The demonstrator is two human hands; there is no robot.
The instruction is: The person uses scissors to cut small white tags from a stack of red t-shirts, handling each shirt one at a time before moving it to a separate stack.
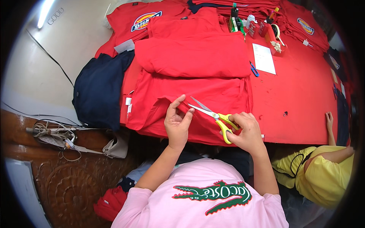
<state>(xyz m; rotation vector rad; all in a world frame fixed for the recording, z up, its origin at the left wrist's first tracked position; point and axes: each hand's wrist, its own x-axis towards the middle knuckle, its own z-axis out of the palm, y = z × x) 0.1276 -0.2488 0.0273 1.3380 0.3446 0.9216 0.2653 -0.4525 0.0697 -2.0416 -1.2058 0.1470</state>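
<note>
Right hand: my right hand (246, 131) is wrapped round the yellow handles of the scissors (216, 115), thumb and fingers at the loops.
Blades: parted in a narrow V, pointing up and left, tips right by my other hand's thumb and forefinger.
Left hand: my left hand (177, 125) has thumb and forefinger raised and spread a little, the other fingers curled; I cannot tell whether they hold the edge behind them.
Red cloth: the red cloth (205, 91) lies in layers in front of me, under both hands and the scissors, its near edge along the table's front.
White tags: small tags (129, 104) stick out at its left side.
Table: a red table (300, 102), running off to my right.
Navy garment: a dark navy garment (99, 91) lies left of the red cloth, over the table's edge.
Snips: blue snips (254, 69) rest just right of the layers.
Paper: a white sheet (264, 58) lies flat beyond them, near the tape dispenser (274, 40).
Far side: red shirts (138, 21), one with a round badge.
Neighbour: a co-worker in yellow (323, 171), one hand (329, 121) at the table's right.
</note>
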